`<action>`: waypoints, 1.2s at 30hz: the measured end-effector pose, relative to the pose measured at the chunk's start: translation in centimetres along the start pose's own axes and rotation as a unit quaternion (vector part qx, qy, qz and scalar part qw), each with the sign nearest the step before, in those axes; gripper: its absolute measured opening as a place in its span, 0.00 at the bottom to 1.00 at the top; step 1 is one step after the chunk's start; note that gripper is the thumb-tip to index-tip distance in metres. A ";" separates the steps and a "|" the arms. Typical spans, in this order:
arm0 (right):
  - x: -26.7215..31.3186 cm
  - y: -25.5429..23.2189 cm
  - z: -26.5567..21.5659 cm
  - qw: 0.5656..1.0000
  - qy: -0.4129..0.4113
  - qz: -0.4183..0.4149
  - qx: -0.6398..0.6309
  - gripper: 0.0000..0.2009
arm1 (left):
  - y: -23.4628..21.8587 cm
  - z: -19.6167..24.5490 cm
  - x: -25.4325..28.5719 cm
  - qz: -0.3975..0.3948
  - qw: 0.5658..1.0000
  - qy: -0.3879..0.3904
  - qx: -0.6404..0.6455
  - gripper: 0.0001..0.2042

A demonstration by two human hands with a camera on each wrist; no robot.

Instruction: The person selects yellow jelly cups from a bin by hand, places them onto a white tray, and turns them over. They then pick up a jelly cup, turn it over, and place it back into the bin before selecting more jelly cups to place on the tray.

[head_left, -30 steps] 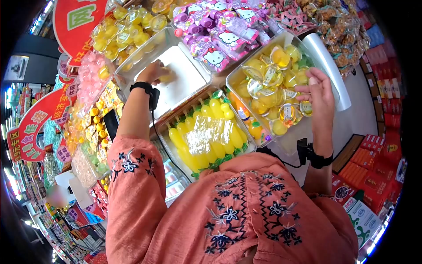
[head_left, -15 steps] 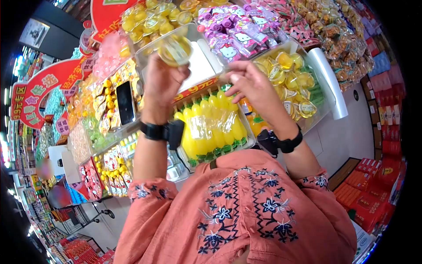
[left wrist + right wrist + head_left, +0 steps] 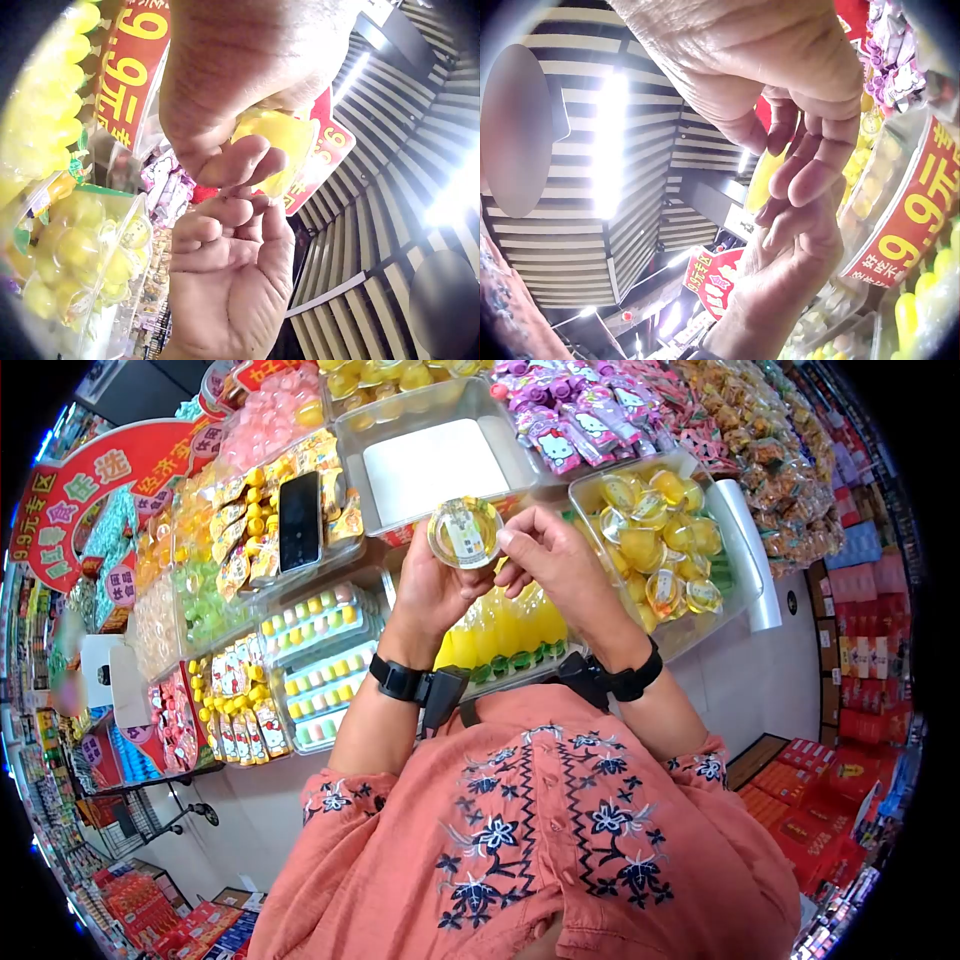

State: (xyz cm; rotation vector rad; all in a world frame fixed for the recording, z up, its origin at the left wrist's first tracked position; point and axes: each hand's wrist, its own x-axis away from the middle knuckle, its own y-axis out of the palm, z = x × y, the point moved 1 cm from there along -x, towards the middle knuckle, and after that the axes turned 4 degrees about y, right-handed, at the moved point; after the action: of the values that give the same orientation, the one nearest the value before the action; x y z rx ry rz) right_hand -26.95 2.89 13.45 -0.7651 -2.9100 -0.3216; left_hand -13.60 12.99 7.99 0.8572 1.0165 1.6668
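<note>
A round yellow jelly cup (image 3: 465,532) with a clear labelled lid is held up between my hands, lid facing me. My left hand (image 3: 428,592) grips it from the left and below, thumb along its side. At the right rim, my right hand (image 3: 562,565) pinches the edge with thumb and forefinger; its other fingers are curled. In the left wrist view the cup's yellow body (image 3: 281,142) shows beyond the left fingers. The right wrist view shows only a strip of the yellow cup (image 3: 763,180), mostly hidden by my fingers.
Behind my hands stands a clear bin (image 3: 520,455) with a white bottom. To its right is a bin of similar jelly cups (image 3: 655,540). Long yellow jelly sticks (image 3: 505,635) lie below my hands. A black phone (image 3: 299,520) rests on snack packs at left.
My left hand has lifted the jelly cup out of the white-bottomed bin and brought it towards me. My right hand has moved left from above the jelly-cup bin to the cup's rim.
</note>
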 end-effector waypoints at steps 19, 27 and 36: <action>-1.1 0.0 0.8 0.999 0.017 -0.026 -0.010 0.08 | 0.7 -0.4 3.2 0.044 0.995 0.063 -0.064 0.24; -3.7 -1.5 2.4 0.997 0.033 -0.062 -0.043 0.09 | 1.4 -1.4 4.0 0.119 0.974 0.131 -0.142 0.24; -4.9 -2.3 3.0 0.995 0.043 -0.083 -0.040 0.09 | 1.1 -2.2 3.3 0.160 0.958 0.141 -0.192 0.21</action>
State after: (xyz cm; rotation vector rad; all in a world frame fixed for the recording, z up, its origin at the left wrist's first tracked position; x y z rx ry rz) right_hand -24.04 -0.67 9.32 -0.5055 -2.9006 -0.4773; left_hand -16.86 15.50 8.36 0.5530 0.7225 2.2200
